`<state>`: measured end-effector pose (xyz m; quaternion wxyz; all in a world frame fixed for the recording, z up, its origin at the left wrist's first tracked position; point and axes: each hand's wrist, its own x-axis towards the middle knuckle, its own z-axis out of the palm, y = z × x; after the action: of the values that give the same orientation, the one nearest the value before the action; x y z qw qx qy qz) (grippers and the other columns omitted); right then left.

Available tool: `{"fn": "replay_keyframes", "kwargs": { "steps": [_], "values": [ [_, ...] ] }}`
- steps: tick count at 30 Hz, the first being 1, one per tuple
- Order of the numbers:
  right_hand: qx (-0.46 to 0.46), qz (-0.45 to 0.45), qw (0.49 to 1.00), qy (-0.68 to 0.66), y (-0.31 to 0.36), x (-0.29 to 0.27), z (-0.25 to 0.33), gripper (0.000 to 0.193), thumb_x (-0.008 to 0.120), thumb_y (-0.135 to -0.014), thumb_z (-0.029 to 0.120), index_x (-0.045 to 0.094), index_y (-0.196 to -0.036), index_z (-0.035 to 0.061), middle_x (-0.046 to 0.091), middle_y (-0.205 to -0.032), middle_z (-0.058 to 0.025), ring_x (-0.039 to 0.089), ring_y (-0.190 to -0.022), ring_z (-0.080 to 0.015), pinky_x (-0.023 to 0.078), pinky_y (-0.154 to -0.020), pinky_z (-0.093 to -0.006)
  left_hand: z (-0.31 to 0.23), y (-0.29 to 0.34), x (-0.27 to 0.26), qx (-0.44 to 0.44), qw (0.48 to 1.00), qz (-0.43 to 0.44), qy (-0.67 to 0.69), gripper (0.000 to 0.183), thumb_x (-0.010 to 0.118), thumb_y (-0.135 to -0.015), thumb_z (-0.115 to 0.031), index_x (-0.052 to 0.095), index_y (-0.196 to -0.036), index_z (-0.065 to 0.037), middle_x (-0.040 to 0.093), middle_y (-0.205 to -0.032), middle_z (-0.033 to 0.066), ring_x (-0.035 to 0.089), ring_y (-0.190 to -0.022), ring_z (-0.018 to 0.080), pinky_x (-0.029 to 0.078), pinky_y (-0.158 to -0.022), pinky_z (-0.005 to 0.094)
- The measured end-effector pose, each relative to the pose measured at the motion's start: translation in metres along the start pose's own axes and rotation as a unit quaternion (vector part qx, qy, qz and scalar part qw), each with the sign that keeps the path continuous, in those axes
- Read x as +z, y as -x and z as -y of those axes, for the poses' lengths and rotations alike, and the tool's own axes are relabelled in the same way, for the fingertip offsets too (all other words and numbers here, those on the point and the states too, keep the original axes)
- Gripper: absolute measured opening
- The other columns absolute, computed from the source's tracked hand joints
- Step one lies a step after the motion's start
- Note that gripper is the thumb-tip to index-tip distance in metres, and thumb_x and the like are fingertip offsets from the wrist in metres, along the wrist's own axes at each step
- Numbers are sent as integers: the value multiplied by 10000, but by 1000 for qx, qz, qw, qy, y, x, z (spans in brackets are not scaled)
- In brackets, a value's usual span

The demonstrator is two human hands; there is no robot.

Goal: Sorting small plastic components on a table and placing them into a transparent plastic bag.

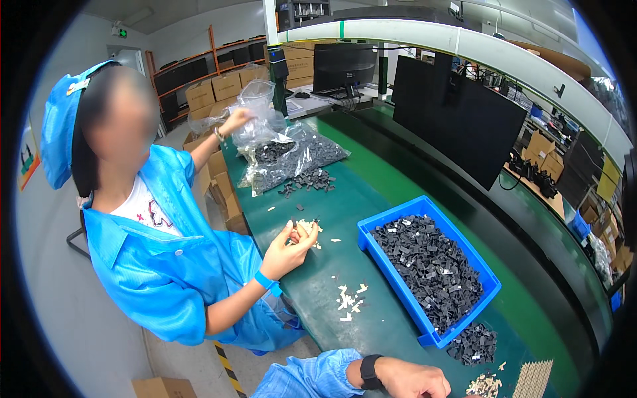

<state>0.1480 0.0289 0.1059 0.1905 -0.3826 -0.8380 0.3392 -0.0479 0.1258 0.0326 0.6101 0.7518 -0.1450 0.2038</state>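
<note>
My left hand point(411, 379), with a black watch and a blue sleeve, reaches in at the lower edge. Its fingers look curled together; the frame cuts off their tips, so what they hold is hidden. Beside it lies a heap of small cream-coloured pieces point(484, 386). To the right is a beige sheet with a zigzag pattern point(533, 379). A pile of small dark grey pieces point(472, 345) sits just beyond, against a blue plastic bin point(491, 286) filled with similar dark pieces point(431, 265). My right hand is not visible.
A co-worker in a blue smock point(149, 278) stands at the left, one hand holding cream pieces, the other at a clear plastic bag point(312, 147) of dark pieces. More cream pieces point(348, 302) lie on the green table point(391, 331). A black monitor point(458, 116) stands beyond.
</note>
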Motion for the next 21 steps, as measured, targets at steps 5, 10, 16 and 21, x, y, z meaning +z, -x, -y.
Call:
{"fn": "replay_keyframes", "kwargs": {
  "steps": [5,10,16,21],
  "values": [
    [-11,-6,1000,-2,-1,1,-1,167,672,-694,62,593,-820,-14,545,-665,-145,525,-609,-307,428,-582,-355,-1,0,1,-5,1000,-1,8,217,647,-804,-160,572,-686,7,518,-637,111,513,-570,226,393,-511,329],
    [-11,0,1000,-2,-1,2,-2,139,669,-693,58,589,-782,-14,553,-675,-148,533,-623,-315,434,-594,-360,2,1,1,-5,1000,2,3,219,646,-804,-163,572,-683,5,517,-635,112,513,-569,227,393,-510,332],
    [-8,8,1000,-5,-2,3,-3,124,664,-696,55,578,-758,-10,574,-704,-147,548,-651,-321,442,-611,-366,3,1,0,-4,1000,6,-1,224,640,-806,-173,573,-687,4,520,-641,113,517,-577,232,395,-513,335],
    [-7,11,1000,-2,-3,3,-1,121,663,-697,55,573,-743,-11,574,-705,-147,550,-653,-322,441,-611,-365,4,2,1,-3,1000,5,-2,225,639,-807,-177,575,-689,4,521,-644,114,518,-581,233,397,-517,335]
  ]
}}
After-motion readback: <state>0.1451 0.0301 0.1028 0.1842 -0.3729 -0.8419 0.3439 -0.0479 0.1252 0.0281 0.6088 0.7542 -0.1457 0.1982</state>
